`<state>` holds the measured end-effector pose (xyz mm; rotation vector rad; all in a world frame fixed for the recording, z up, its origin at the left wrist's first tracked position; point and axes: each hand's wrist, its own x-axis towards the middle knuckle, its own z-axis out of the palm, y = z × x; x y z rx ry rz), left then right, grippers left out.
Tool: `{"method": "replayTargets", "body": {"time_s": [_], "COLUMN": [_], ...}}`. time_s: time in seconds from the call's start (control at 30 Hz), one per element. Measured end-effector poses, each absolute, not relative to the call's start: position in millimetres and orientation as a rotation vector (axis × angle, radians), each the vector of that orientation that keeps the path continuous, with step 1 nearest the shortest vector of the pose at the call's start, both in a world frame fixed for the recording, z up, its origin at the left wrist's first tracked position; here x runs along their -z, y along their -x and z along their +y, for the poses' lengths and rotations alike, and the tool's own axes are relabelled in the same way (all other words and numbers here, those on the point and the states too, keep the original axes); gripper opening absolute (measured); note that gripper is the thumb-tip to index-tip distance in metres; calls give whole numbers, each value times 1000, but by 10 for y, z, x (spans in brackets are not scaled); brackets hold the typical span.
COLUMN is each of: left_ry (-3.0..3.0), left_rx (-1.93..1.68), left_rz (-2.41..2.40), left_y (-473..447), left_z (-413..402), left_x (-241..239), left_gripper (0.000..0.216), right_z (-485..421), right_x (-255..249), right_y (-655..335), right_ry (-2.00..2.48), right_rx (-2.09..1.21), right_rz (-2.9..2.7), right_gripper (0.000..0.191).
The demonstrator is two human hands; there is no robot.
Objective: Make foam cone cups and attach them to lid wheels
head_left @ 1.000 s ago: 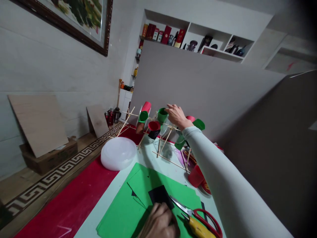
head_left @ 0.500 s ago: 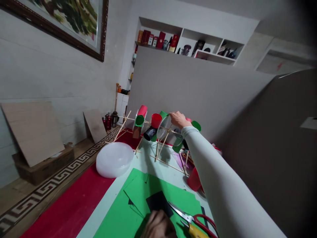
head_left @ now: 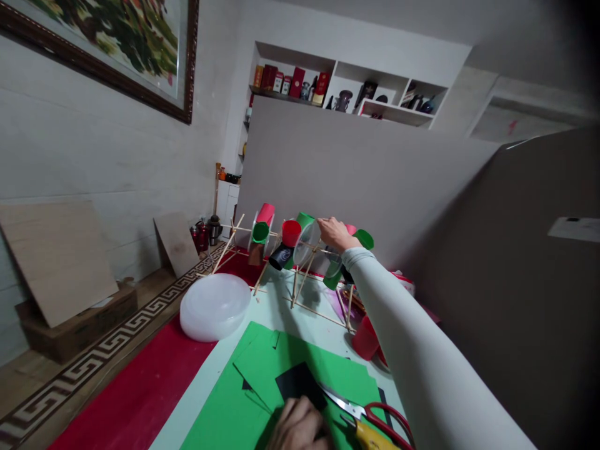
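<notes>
My right hand (head_left: 336,235) reaches out to a row of wheels with coloured tubes, its fingers bent down by the rim of a clear disc (head_left: 307,244). What the fingertips grip is hidden. A frame of thin wooden sticks (head_left: 300,287) carries the wheels. Among the tubes are a red one (head_left: 291,233), a black one (head_left: 280,257) and a green one (head_left: 260,232). My left hand (head_left: 300,428) is curled closed at the bottom edge, beside a black paper piece (head_left: 297,380) on green sheets (head_left: 262,362). Its fingertips are out of sight.
Red-handled scissors (head_left: 344,403) and a yellow-handled tool (head_left: 372,436) lie right of my left hand. A round translucent container (head_left: 215,306) stands at the table's left. A red cup (head_left: 365,339) is by my right forearm. A grey panel (head_left: 365,169) rises behind.
The view has shifted slightly, so the whole scene sits a little lower and to the left. Both hands keep about the same places among the things.
</notes>
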<state>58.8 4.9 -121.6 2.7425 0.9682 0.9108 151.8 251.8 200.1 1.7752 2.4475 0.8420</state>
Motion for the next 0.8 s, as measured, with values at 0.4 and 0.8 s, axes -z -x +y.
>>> {"method": "replayTargets", "body": {"time_s": [0.4, 0.8], "left_ry": [-2673, -2879], "left_rx": [-1186, -809], "left_rz": [953, 598], "left_y": [-484, -319], "left_z": [-252, -748], "left_x": [569, -102], "left_gripper": [14, 15], "right_z": [2085, 352], "right_x": [-1984, -1647], "right_y": [-1770, -2551], "right_ry": [-1695, -1663], "right_rx": [-988, -800], "right_rz": [2494, 2963], "right_gripper": [32, 47]}}
